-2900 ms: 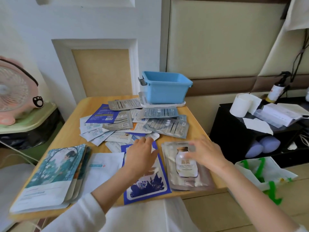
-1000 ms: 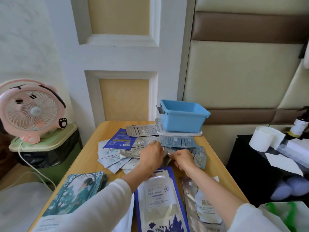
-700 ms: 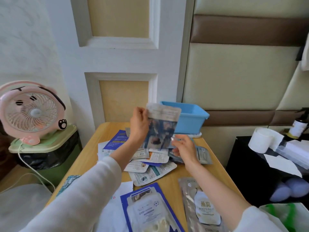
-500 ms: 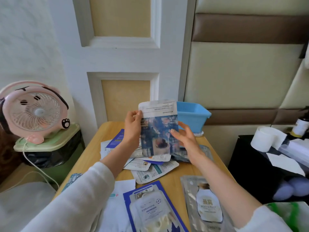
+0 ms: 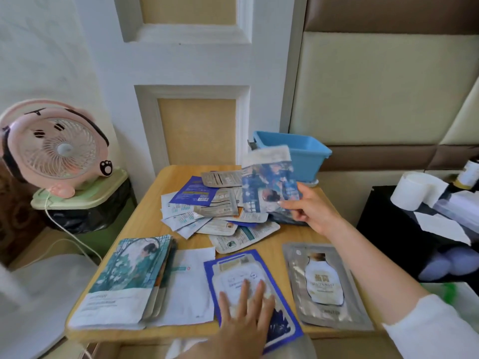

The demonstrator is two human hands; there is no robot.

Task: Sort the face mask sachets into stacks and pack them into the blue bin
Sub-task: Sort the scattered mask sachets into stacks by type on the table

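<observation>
Left hand (image 5: pixel 246 317) now flat on blue-bordered stack (image 5: pixel 237 270), sachet (image 5: pixel 267 182) in right hand (image 5: pixel 312 213)

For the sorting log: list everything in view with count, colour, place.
table: one, wooden, centre.
blue bin: one, blue, table's far edge.
loose sachets: many, mixed colours, heaped mid-table.
teal stack: several sachets, teal, near left.
white sachet: one, white, beside teal stack.
blue-bordered sachet: one showing, blue, near edge.
silver sachet: one showing, silver, near right.
pictured sachet: one, blue, held up over table.
fan: one, pink, left of table.
paper roll: one, white, far right.
left hand: one, flat on blue-bordered sachet.
right hand: one, fingers pinching pictured sachet.
</observation>
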